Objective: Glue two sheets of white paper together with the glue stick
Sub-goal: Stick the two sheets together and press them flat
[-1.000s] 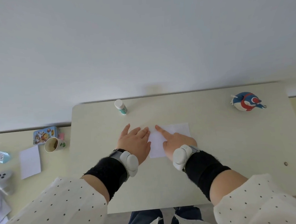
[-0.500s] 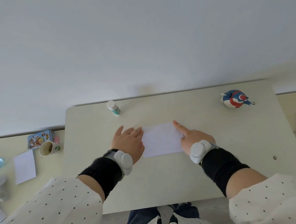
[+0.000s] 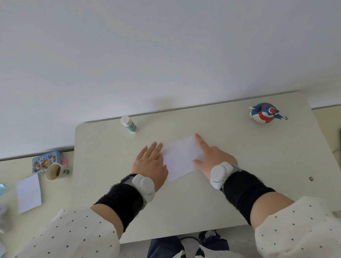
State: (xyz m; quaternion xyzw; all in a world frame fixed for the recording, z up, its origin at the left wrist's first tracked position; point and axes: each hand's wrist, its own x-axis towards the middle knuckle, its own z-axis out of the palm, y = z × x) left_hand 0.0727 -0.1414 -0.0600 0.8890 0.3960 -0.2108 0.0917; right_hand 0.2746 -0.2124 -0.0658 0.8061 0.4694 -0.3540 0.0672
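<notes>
Honestly, your table (image 3: pixel 220 201) shows one white rectangle of paper (image 3: pixel 180 158) in the middle, and you can't tell whether that's two sheets stacked or one. Your left hand (image 3: pixel 151 166) lies flat with fingers straight on the paper's left edge, hiding it. Your right hand (image 3: pixel 215 158) presses the right edge with its index finger stretched out, other fingers tucked. One capped glue stick (image 3: pixel 128 124) stands far left.

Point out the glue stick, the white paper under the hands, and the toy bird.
glue stick (image 3: pixel 130 124), head view, on its teal label.
white paper (image 3: pixel 179 158), head view, on its bare middle.
toy bird (image 3: pixel 264 114), head view, on its red and blue body.
</notes>
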